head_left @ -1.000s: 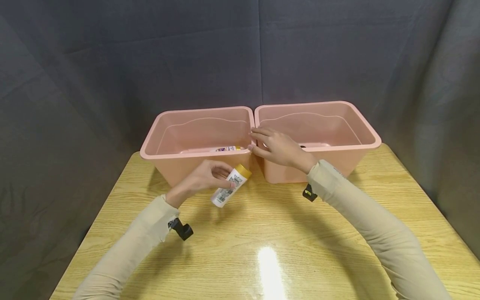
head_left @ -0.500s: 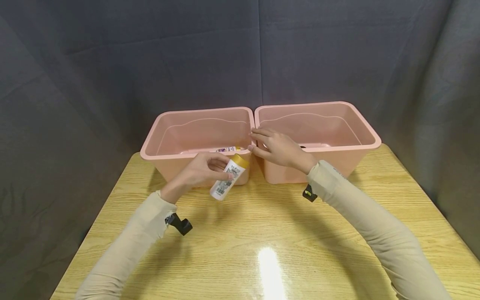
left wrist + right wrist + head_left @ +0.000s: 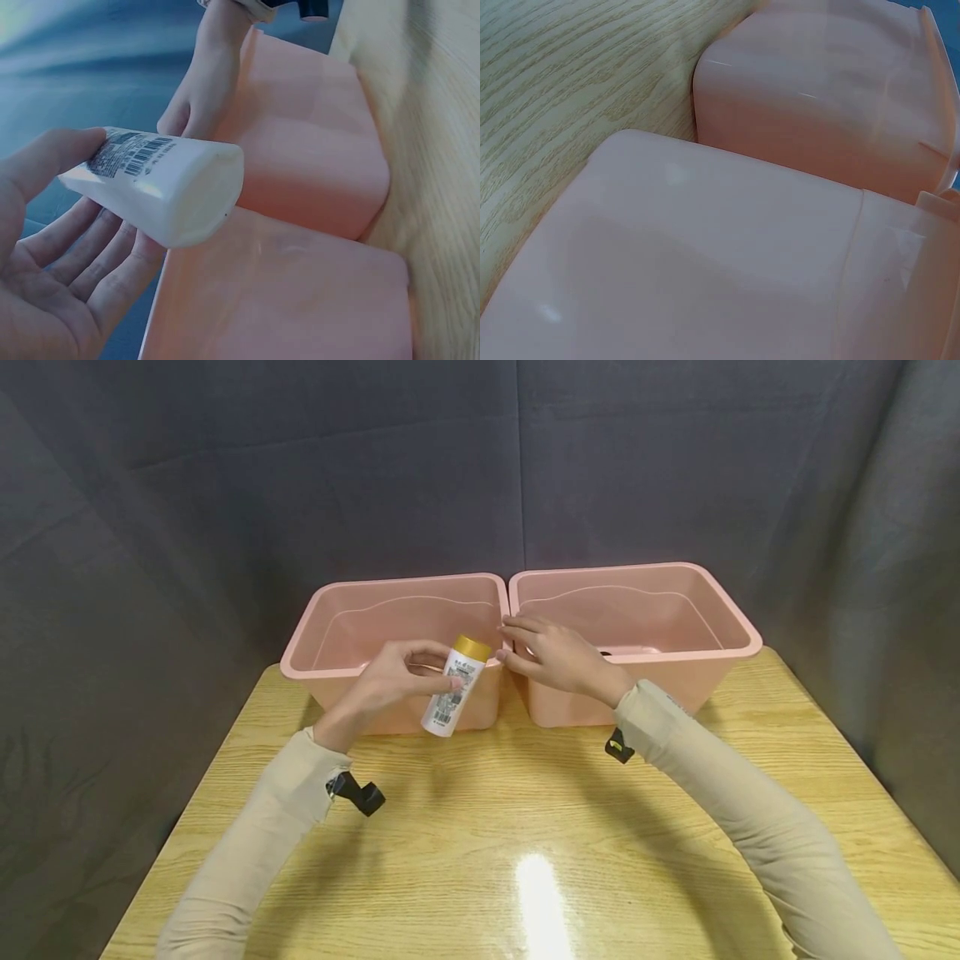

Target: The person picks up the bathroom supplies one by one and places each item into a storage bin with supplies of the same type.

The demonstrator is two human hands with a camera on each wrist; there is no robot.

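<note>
1. We've got our left hand point(image 3: 390, 681) pinching a small white plastic bottle with a gold screw cap point(image 3: 453, 697) between thumb and fingertips. In the left wrist view the bottle point(image 3: 161, 184) lies across the fingers point(image 3: 71, 251) with the thumb on top of the barcode label, and the palm under it isn't wrapped tight.

2. The bottle is up off the table, tilted with the cap end higher and pointing away from us. It sits right in front of the near wall of the left pink plastic bin point(image 3: 330, 627), with the cap about level with the rim near that bin's right front corner.

3. Our right hand point(image 3: 555, 656) rests on the spot where the two bins meet, at the left front corner of the right pink plastic bin point(image 3: 720, 610). The fingers are straight and fanned out a bit, pointing left over the rims. We can't really tell if they hook over the edge.

4. The right wrist view only shows the rounded outer walls of the two bins and some tabletop, no fingers in it.

5. Both bins stand side by side, touching or near enough, at the far edge of the light wooden table point(image 3: 525, 843), with a dark grey cloth backdrop point(image 3: 300, 468) behind.

6. Both arms are in beige sleeves point(image 3: 750, 810), each with a little black clip thing point(image 3: 360, 793) at the wrist.
</note>
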